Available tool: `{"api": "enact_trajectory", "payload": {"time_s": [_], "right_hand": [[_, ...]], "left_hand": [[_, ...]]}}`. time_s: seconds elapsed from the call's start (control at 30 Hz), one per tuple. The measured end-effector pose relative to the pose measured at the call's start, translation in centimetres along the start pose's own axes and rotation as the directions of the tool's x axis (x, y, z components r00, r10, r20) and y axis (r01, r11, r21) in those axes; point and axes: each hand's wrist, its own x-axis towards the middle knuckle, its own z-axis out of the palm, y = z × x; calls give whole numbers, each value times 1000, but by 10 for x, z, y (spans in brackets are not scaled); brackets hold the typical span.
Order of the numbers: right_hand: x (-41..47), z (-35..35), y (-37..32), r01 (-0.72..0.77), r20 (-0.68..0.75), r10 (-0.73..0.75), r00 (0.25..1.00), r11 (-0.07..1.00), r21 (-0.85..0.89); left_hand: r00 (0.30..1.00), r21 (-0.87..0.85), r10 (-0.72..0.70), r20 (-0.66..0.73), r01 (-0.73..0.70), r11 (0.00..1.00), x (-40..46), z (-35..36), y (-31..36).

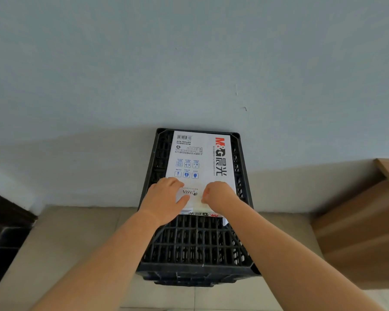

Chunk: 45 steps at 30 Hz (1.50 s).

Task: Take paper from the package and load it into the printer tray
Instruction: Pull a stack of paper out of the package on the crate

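Note:
A white paper package (200, 158) with red and black printing lies in a black plastic crate (195, 243), pushed against the crate's far end. Both hands rest on the package's near end. My left hand (164, 200) lies flat on the wrapper with its thumb pointing right. My right hand (218, 195) is curled, its fingers pinching the wrapper near the end flap. The near flap looks partly lifted, with a strip of print showing below the hands. No printer or tray is in view.
The crate stands on a tiled floor (76, 254) against a pale blue-grey wall (189, 63). A wooden cabinet (364, 221) stands to the right. A dark piece of furniture (2, 232) sits at the left edge.

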Motion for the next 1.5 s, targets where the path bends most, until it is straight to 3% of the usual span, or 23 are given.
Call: {"api": "enact_trajectory", "payload": {"time_s": [0.27, 0.43, 0.67, 0.87, 0.97, 1.07, 1.23, 1.5], "right_hand": [[-32, 6, 5, 182, -119, -183, 976, 983, -22], [-58, 33, 17, 391, -193, -437, 878, 890, -236], [-76, 67, 29, 417, -235, -545, 805, 801, -430], [-84, 74, 41, 543, -271, -634, 724, 767, -342], [-84, 59, 46, 527, -345, -578, 740, 816, -237], [-78, 42, 54, 397, -478, -408, 778, 908, -130], [-68, 43, 68, 162, -411, -210, 887, 976, -149], [-69, 49, 91, 79, -401, -164, 902, 972, -219]], "left_hand": [[999, 22, 28, -20, -28, 999, -5, -6, 8], [999, 27, 45, -30, -45, 999, -6, -5, 16], [995, 104, 96, 10, -97, 990, -12, 18, 25], [989, 231, 134, 56, -144, 962, -16, 33, 25], [991, 248, 115, 66, -128, 960, -17, 38, 22], [994, 269, 86, 71, -102, 958, -18, 40, 20], [993, 239, 99, 69, -112, 965, -21, 41, 17], [993, 242, 82, 79, -99, 965, -20, 44, 15]]}}
